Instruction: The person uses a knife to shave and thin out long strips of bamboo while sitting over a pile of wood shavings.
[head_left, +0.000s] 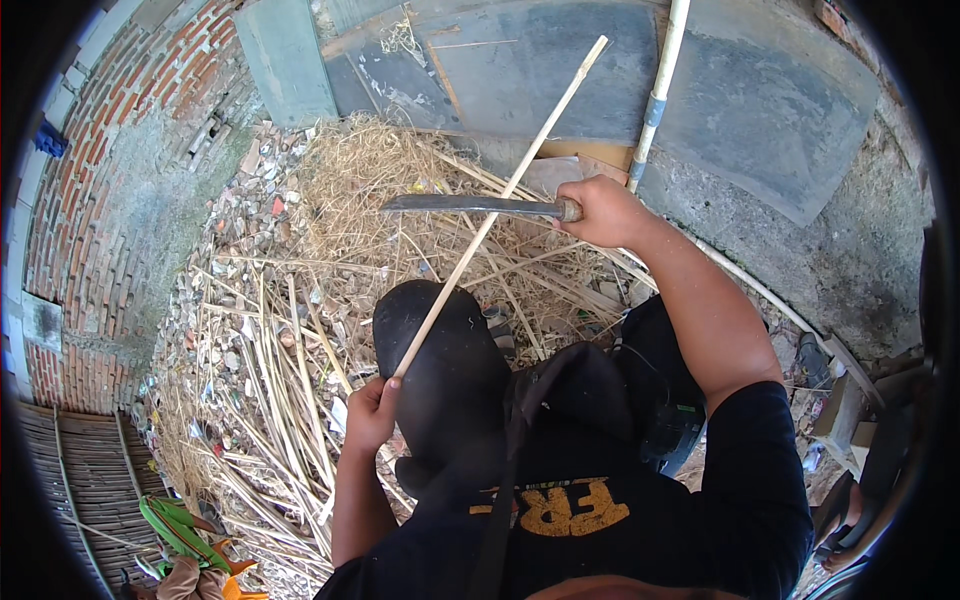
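My right hand [605,212] is closed round the short handle of a machete [450,203], whose dark blade points left and lies level. Across the blade runs a long, pale wooden stick [541,142], probably bamboo, slanting from the lower left to the upper right. My left hand [372,415] pinches its lower end, beside my dark-clothed knee [435,340]. Blade and stick cross near the stick's middle; whether they touch I cannot tell.
Dry shavings [350,180] and long pale strips [290,380] cover rubble ground. Grey sheets [540,90] and a white pipe [660,90] stand ahead. A brick wall [100,200] rises at left, with a slatted panel [90,480] below it. Wooden pieces [845,415] lie at right.
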